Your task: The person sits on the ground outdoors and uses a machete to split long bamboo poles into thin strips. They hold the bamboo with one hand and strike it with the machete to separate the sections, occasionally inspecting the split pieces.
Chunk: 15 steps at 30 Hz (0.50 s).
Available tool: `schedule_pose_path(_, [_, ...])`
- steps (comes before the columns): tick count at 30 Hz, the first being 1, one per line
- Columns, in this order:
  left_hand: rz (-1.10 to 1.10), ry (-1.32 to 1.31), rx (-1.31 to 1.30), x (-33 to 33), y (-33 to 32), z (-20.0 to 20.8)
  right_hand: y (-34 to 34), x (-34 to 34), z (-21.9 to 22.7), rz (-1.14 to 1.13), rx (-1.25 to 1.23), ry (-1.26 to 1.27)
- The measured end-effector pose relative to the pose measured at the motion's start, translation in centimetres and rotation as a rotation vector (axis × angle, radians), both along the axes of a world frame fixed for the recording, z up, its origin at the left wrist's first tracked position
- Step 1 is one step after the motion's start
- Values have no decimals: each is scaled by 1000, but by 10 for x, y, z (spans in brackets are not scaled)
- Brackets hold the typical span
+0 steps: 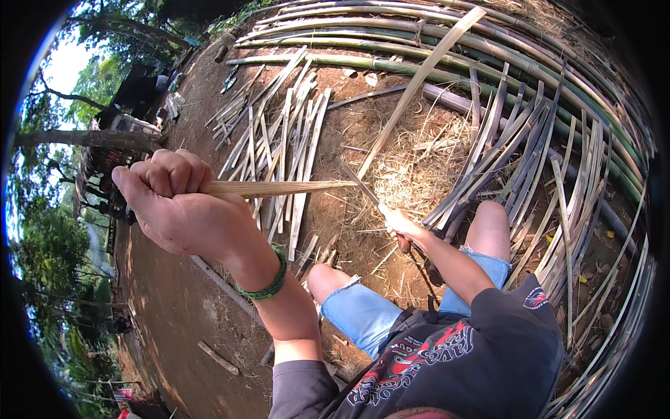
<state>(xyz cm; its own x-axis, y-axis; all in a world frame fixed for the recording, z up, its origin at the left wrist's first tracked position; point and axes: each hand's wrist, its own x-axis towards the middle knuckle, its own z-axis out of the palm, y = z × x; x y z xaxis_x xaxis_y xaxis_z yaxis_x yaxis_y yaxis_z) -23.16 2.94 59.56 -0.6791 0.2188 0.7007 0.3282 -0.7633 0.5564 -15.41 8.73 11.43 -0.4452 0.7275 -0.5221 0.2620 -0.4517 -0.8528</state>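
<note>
My left hand, with a green woven bracelet at its wrist, is closed in a fist around one end of a pale bamboo strip. The strip runs rightward to the blade of a knife. Beyond the blade, a long pale length of bamboo slants up toward the far right; whether both lengths are one piece, I cannot tell. My right hand is wrapped around the knife's handle, and a brown wooden end shows below the fingers. The blade points up and left, touching or nearly touching the strip.
Curly shavings cover the ground beyond my right hand. Split pale strips lie at the far left, with darker strips at the right. Long green bamboo poles stretch across the back. A loose stick lies at lower left.
</note>
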Motion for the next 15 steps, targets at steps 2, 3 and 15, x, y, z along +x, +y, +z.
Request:
schedule_pose_path(2, [-50, 12, 5, 1, -1, 0, 3, -11, 13, -45, -71, 113])
schedule_pose_path(3, [-58, 22, 5, -6, -4, -3, -5, -17, 48, 8, 26, 106])
schedule_pose_path(15, [-46, 119, 6, -21, -15, -1, 13, 5, -41, 179, 321, -275])
